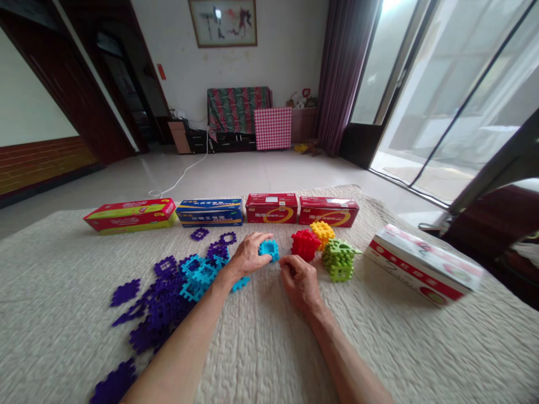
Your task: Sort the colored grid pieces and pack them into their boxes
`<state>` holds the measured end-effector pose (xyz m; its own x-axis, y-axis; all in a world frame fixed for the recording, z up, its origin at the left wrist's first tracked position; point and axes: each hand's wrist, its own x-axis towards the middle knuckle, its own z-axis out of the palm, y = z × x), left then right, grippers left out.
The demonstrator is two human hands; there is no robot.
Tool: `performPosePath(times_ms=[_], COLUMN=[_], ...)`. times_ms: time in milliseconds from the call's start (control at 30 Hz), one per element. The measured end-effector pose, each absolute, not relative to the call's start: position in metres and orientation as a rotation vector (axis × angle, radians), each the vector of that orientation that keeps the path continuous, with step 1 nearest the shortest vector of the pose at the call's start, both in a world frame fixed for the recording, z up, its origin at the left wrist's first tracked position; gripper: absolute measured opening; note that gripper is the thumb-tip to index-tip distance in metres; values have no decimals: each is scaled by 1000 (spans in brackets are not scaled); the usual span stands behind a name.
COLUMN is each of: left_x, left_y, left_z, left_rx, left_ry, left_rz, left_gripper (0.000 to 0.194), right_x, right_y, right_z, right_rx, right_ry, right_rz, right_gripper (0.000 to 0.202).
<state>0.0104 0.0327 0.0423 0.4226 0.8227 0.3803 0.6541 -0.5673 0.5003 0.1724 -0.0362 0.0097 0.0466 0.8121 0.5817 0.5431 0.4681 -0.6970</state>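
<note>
My left hand (251, 253) is closed around the left side of a light blue block piece (269, 250), thumb below and fingers on top. Just right of that piece is my right hand (300, 276), its fingers curled in; anything between them is hidden. Beyond my right hand sits a red block cube (305, 244), with a yellow one (323, 234) behind it and a green one (338, 259) to the right. Loose light blue pieces (197, 275) lie left of my left forearm, partly on a heap of purple pieces (162, 306).
Across the back of the quilted cover (252, 348) stand a red-and-yellow box (132, 216), a blue box (209, 213) and two red boxes (272, 209) (329, 212). A white-and-red box (423, 264) lies at the right.
</note>
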Motion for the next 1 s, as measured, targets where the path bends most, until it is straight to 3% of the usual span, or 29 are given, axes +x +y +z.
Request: performPosePath(times_ms=[167, 333, 633, 833, 1000], left_x=[-7, -45, -43, -35, -39], left_y=[27, 21, -18, -21, -16], left_z=[62, 85, 100, 82, 77], left_rx=[2430, 2366, 2465, 2481, 2485], left_ry=[1435, 1740, 1530, 1697, 1663], left_rz=[829, 503, -116, -229, -173], left_gripper=[48, 39, 38, 29, 34], right_x=[173, 173, 173, 173, 173], right_y=[-36, -36, -35, -35, -35], right_z=[9, 7, 7, 7, 6], right_rx=[-1197, -1194, -1216, -1214, -1214], right_ry=[-1623, -1626, -1638, -1636, -1642], right_rz=[312, 311, 315, 326, 325], right_gripper=[17, 17, 17, 17, 17])
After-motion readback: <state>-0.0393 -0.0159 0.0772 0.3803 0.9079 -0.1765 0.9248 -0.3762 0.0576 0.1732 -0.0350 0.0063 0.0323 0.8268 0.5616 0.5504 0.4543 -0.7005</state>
